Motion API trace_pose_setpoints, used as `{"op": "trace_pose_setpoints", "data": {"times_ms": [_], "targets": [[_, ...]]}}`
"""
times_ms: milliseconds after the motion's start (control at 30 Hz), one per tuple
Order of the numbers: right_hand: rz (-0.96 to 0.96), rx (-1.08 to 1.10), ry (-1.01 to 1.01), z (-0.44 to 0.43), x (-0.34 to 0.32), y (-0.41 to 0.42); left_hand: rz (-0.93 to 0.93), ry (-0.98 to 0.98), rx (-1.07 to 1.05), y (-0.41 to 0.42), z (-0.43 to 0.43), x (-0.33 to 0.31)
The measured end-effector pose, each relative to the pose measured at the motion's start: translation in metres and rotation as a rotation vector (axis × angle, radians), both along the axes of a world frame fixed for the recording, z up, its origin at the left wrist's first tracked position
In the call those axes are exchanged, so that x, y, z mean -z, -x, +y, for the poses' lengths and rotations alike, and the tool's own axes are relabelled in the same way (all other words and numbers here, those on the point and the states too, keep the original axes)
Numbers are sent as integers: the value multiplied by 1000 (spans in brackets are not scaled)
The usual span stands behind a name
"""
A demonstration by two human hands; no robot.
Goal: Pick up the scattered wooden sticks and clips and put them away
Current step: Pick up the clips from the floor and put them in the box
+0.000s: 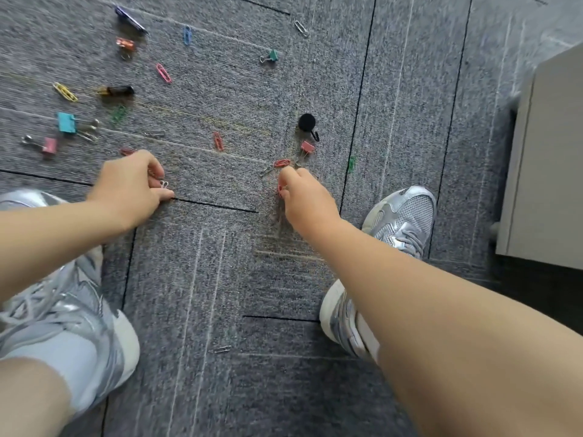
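Head view — clips [66, 123] litter carpet [220, 263] beyond sneakers [407, 212] — grey cabinet [545, 159] at right.

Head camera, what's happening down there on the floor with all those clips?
A person crouches over a grey carpet, gathering scattered clips. The left hand pinches a silver paper clip, and the right hand pinches a red paper clip. Many others lie on the carpet farther out, among them a teal binder clip and a blue paper clip. No container is in view.
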State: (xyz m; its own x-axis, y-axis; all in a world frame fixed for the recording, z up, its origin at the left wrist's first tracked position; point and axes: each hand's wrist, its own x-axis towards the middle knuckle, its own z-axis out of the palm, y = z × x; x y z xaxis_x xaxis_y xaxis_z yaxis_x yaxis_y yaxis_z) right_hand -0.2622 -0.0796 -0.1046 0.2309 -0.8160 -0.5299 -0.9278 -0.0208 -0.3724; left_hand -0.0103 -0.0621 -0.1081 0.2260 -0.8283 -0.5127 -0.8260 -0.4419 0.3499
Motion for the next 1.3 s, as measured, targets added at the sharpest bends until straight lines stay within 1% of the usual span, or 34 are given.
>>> {"op": "trace_pose_setpoints", "data": {"times_ms": [100, 200, 233, 267, 367, 400, 467, 533, 600, 733, 800, 933, 1000, 1100, 1233, 1300], "targets": [[-42, -97, 10, 1, 2, -3, -7, 3, -43, 0, -2, -4], [-48, -82, 6, 5, 5, -7, 59, -55, -153, 6, -2, -5], [-44, -29, -5, 6, 5, -8, 115, -89, -209, 11, -2, -3], [-53, 77, -25, 6, 3, -11, 200, -126, -283, 17, -2, -3], [-179, 531, -105, 3, -7, -26, 585, -258, -600, 37, -11, -6], [-202, 604, -114, 1, -12, -32, 676, -293, -691, 44, -15, -8], [-188, 630, -109, 0, -18, -38, 746, -315, -813, 56, -25, -12], [-128, 605, -92, 2, -21, -40, 753, -300, -875, 60, -35, -14], [-79, 530, -84, 6, -19, -39, 765, -308, -900, 59, -40, -14], [-22, 291, -108, 4, -9, -33, 818, -346, -866, 54, -34, -21], [-7, 310, -94, 1, -5, -31, 839, -366, -830, 50, -27, -23], [-89, 529, -78, 2, -4, -35, 913, -442, -772, 37, -15, -25], [-70, 576, -79, 2, -5, -32, 887, -460, -766, 32, -14, -21], [33, 463, -102, -2, -6, -25, 859, -462, -757, 30, -14, -19], [72, 454, -228, -4, -14, -27, 1007, -504, -752, 35, -20, -23], [80, 395, -278, -3, -23, -31, 1054, -534, -746, 42, -23, -25]]}}
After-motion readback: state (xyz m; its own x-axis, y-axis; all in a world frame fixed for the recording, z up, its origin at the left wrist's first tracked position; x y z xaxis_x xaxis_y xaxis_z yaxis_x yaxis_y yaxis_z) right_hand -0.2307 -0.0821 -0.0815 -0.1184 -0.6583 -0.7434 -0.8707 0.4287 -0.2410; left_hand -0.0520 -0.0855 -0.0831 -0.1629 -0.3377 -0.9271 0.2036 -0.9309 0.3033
